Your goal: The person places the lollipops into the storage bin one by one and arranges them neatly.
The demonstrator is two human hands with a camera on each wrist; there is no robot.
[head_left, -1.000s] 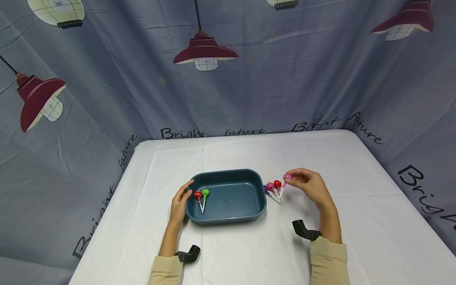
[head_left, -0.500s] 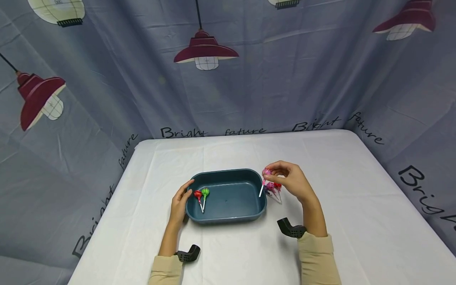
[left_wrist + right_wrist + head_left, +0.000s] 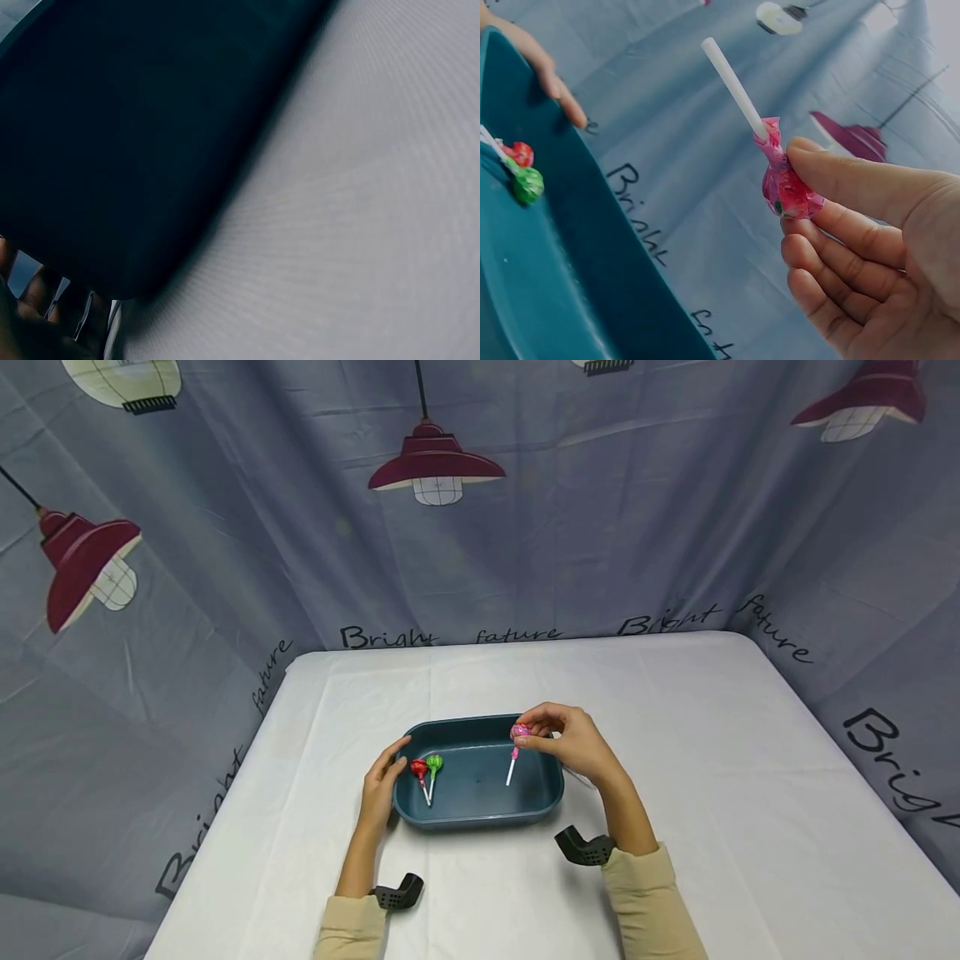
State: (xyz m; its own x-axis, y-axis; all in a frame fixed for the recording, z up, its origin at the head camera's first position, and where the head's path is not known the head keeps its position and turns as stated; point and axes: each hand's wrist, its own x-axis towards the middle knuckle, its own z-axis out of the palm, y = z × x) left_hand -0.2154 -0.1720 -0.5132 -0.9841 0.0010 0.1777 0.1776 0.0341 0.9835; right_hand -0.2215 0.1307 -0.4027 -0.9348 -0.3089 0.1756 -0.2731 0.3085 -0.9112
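Observation:
A pink-wrapped lollipop [image 3: 789, 184] is pinched at its candy end between the thumb and fingers of my right hand [image 3: 568, 742]. Its white stick points down over the right part of a dark teal plastic tray [image 3: 476, 820]. My left hand [image 3: 381, 781] holds the tray's left end, with thumb and fingers at the rim; the left wrist view shows its fingers [image 3: 94, 319] along the tray's end. Inside the tray, near that hand, lie a red lollipop [image 3: 419, 767] and a green lollipop [image 3: 434, 763], side by side, sticks toward me.
White lollipop sticks [image 3: 579, 777] show on the table just right of the tray, their candy ends hidden behind my right hand. A white cloth [image 3: 712, 793] covers the table. Behind it hangs a grey-blue curtain [image 3: 600, 543] printed with lamps and lettering.
My right hand has carried the pink lollipop leftward from beside the other lollipops on the table to above the tray's right part. The left hand has stayed at the tray's left end.

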